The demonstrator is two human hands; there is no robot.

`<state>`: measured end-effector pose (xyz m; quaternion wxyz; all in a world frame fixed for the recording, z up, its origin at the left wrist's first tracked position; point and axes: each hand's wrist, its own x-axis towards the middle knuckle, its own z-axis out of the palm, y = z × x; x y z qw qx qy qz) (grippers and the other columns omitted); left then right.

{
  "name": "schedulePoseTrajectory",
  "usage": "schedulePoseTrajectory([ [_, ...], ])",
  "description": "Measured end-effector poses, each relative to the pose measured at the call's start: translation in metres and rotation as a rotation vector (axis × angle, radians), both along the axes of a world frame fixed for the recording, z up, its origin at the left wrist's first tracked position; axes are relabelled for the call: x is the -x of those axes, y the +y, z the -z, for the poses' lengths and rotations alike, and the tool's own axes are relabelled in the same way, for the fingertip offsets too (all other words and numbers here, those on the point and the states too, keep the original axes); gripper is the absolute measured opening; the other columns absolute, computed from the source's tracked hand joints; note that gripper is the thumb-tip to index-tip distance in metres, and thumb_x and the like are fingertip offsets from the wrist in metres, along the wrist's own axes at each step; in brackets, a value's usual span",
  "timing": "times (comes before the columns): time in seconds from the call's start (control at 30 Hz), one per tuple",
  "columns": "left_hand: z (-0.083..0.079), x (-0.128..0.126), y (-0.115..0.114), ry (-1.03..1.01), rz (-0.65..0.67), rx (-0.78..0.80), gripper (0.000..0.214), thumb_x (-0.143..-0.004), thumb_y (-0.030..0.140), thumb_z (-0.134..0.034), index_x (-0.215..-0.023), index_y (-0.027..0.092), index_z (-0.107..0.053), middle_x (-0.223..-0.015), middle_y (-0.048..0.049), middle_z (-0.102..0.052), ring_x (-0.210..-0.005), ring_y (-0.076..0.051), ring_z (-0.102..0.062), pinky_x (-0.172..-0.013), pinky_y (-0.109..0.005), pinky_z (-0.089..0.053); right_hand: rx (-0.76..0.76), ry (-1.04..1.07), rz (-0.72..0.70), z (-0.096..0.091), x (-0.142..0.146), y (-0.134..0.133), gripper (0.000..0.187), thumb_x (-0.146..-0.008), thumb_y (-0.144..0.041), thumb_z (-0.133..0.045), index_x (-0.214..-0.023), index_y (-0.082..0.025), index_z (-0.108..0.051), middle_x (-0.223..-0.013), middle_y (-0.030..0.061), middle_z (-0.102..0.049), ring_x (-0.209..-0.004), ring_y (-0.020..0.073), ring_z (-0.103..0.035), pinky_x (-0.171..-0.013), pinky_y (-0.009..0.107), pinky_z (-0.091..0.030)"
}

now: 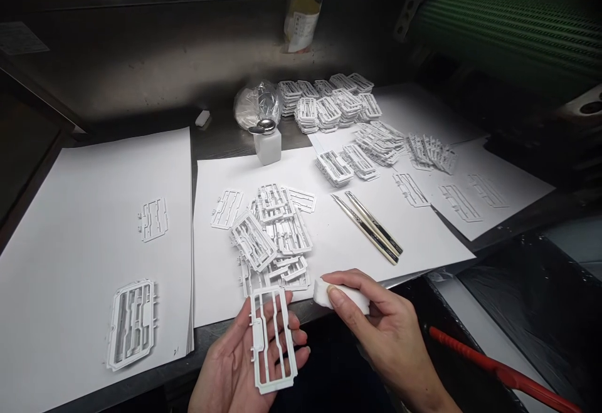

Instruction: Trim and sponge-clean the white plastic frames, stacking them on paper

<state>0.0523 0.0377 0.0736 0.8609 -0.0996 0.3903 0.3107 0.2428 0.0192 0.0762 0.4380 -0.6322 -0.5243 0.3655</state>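
My left hand point(235, 356), palm up at the table's front edge, holds a white plastic frame point(288, 353) with long slots and small side tabs. The frame lies across the fingers, tilted toward me. Just to its right, my right hand point(376, 313) pinches a white sponge block point(348, 297) between thumb and fingers. Sponge and frame are apart. Behind the left hand, a loose heap of similar white frames point(270, 228) lies on white paper. Two cutter knives point(369, 228) with gold-coloured bodies rest beyond the right hand.
A white pump bottle point(268, 145) stands beside a clear plastic bag point(258, 106). Stacked frames point(329, 112) fill the back. More frames lie on the left paper stack point(94, 212). A small white block point(202, 118) sits behind it. A red-handled tool point(498, 369) lies at right.
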Motion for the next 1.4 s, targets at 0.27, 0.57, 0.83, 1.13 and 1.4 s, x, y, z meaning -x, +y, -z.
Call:
schedulePoseTrajectory([
  [0.27, -0.002, 0.000, 0.000, 0.050, -0.025, -0.014, 0.039, -0.094, 0.031, -0.044, -0.106, 0.006, -0.071, -0.090, -0.0168, -0.076, -0.088, -0.028, -0.071, -0.090, -0.045, -0.050, -0.035, 0.001, -0.009, 0.002, 0.002, 0.000, 0.010, -0.088, -0.025, -0.061, -0.095, -0.025, -0.068, -0.086, -0.0031, -0.069, -0.077, 0.0122, -0.063, -0.070, 0.017, -0.049],
  [0.57, 0.007, 0.001, -0.005, 0.012, -0.059, -0.112, 0.040, -0.096, 0.031, -0.040, -0.110, 0.009, -0.070, -0.102, -0.0168, -0.074, -0.094, -0.025, -0.070, -0.085, -0.038, -0.054, -0.201, 0.025, -0.181, 0.000, 0.014, -0.006, 0.021, -0.085, -0.010, -0.060, -0.102, -0.019, -0.066, -0.090, 0.0035, -0.068, -0.083, 0.0151, -0.065, -0.073, 0.022, -0.052],
  [0.83, 0.001, -0.001, -0.005, 0.151, -0.076, -0.116, 0.037, -0.093, 0.030, -0.045, -0.107, 0.007, -0.071, -0.110, -0.0201, -0.071, -0.102, -0.027, -0.067, -0.092, -0.039, -0.051, -0.296, -0.109, -0.485, -0.001, 0.016, -0.017, 0.020, -0.082, -0.009, -0.062, -0.101, -0.013, -0.066, -0.082, 0.0093, -0.067, -0.074, 0.0201, -0.063, -0.070, 0.031, -0.054],
  [1.13, -0.014, -0.009, -0.005, 0.298, -0.113, -0.065, 0.029, -0.092, 0.023, -0.049, -0.096, 0.010, -0.074, -0.108, -0.0154, -0.073, -0.106, -0.027, -0.065, -0.098, -0.043, -0.047, -0.417, -0.258, -0.452, -0.002, 0.025, 0.000, 0.023, -0.084, -0.006, -0.057, -0.106, -0.010, -0.063, -0.086, 0.0118, -0.066, -0.076, 0.0210, -0.060, -0.068, 0.034, -0.052],
  [1.4, -0.021, -0.015, -0.005, 0.387, -0.051, 0.010, 0.024, -0.089, 0.024, -0.054, -0.091, 0.009, -0.074, -0.101, -0.0160, -0.075, -0.107, -0.030, -0.064, -0.098, -0.048, -0.047, -0.487, -0.285, -0.435, 0.002, 0.022, 0.004, 0.023, -0.086, -0.006, -0.055, -0.108, -0.009, -0.060, -0.086, 0.0123, -0.066, -0.077, 0.0207, -0.060, -0.068, 0.034, -0.053],
])
